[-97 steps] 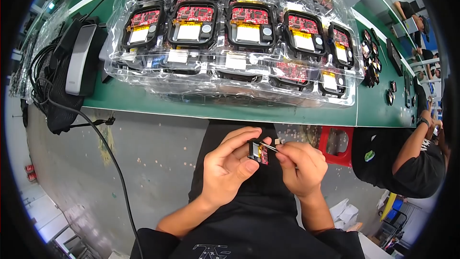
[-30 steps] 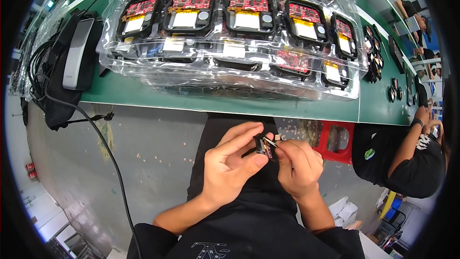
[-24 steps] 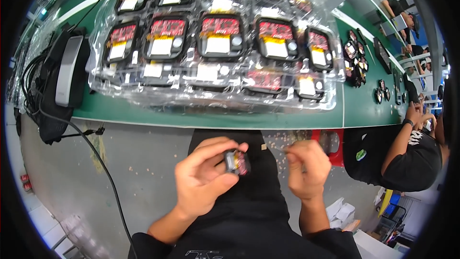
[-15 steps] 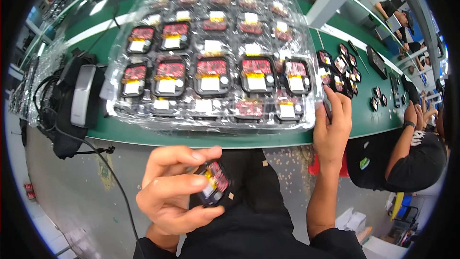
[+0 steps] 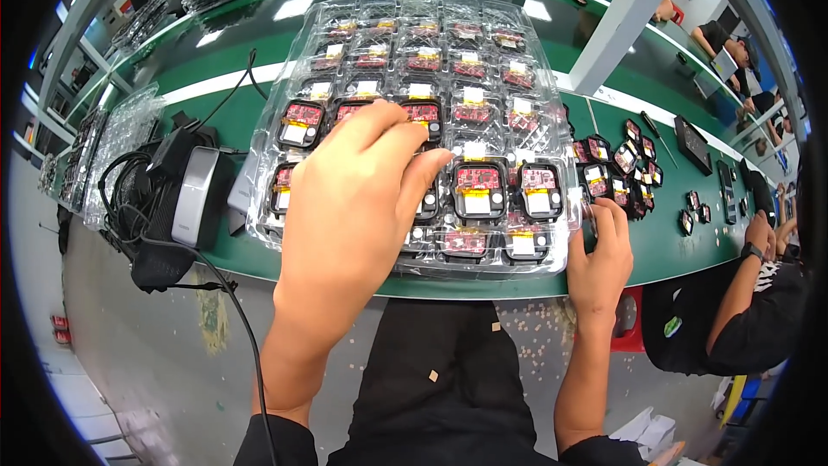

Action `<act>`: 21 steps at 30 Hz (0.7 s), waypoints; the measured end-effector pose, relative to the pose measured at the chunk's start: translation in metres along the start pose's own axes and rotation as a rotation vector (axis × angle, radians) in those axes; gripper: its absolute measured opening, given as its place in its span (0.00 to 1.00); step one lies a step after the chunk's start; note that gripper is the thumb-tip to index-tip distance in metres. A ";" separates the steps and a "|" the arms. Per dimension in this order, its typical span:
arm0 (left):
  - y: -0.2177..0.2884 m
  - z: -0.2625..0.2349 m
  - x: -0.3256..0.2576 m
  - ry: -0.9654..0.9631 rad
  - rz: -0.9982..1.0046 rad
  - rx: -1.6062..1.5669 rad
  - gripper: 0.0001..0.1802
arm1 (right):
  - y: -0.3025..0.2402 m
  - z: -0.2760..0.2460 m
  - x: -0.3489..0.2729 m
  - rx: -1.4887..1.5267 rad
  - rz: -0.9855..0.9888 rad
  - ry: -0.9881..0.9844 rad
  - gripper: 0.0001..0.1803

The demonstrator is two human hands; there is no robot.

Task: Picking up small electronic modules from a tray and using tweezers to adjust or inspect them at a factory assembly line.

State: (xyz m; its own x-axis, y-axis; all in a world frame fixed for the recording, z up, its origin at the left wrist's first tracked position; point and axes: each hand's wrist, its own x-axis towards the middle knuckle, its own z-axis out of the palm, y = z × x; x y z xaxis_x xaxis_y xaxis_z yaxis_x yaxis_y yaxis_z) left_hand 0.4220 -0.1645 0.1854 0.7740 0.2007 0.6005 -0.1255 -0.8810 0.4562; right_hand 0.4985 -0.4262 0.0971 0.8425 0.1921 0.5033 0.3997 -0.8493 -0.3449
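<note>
My left hand (image 5: 354, 190) reaches over a clear plastic tray (image 5: 414, 269). Its curled fingers and thumb are on a small black-framed electronic module (image 5: 424, 112) with a red circuit board, which sits at a pocket in the second filled row. The hand hides part of that module and some of its neighbours. Similar modules, such as one at the near right (image 5: 479, 190), fill other pockets, each with a white block and yellow tape. At the tray's right edge, my right hand (image 5: 601, 250) has its fingers bent around something dark, mostly hidden.
Loose modules (image 5: 623, 160) lie piled right of the tray, by a screwdriver (image 5: 653, 127) and a black case (image 5: 693, 145). A grey device (image 5: 196, 194) and coiled black cables (image 5: 129, 168) stand left. A grey post (image 5: 630, 22) rises behind; a co-worker (image 5: 733, 293) sits right.
My left hand has moved from above my lap, up and forward onto the tray, carrying a module to the second filled row. My right hand stays by the tray's edge. The view has shifted.
</note>
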 end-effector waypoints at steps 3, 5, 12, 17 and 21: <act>-0.005 0.000 0.000 0.028 0.105 0.182 0.10 | -0.001 0.001 0.001 0.014 -0.005 0.015 0.12; -0.003 0.001 -0.002 0.027 0.073 0.170 0.10 | -0.001 0.001 0.002 0.029 -0.006 0.029 0.12; 0.001 -0.004 -0.002 -0.015 0.141 0.299 0.10 | -0.002 -0.001 0.001 0.096 0.043 0.008 0.11; 0.005 -0.007 -0.005 -0.030 0.144 0.344 0.12 | 0.006 0.001 -0.001 0.290 0.011 0.091 0.13; 0.019 -0.009 -0.025 0.216 0.296 0.158 0.19 | 0.002 -0.025 -0.025 0.447 0.112 0.122 0.18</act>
State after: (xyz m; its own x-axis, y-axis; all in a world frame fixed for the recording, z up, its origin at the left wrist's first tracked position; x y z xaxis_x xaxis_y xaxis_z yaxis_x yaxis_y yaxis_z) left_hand 0.3949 -0.1820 0.1848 0.5686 -0.0012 0.8226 -0.2135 -0.9659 0.1462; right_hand 0.4692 -0.4453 0.1031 0.8512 0.0296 0.5239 0.4479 -0.5614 -0.6959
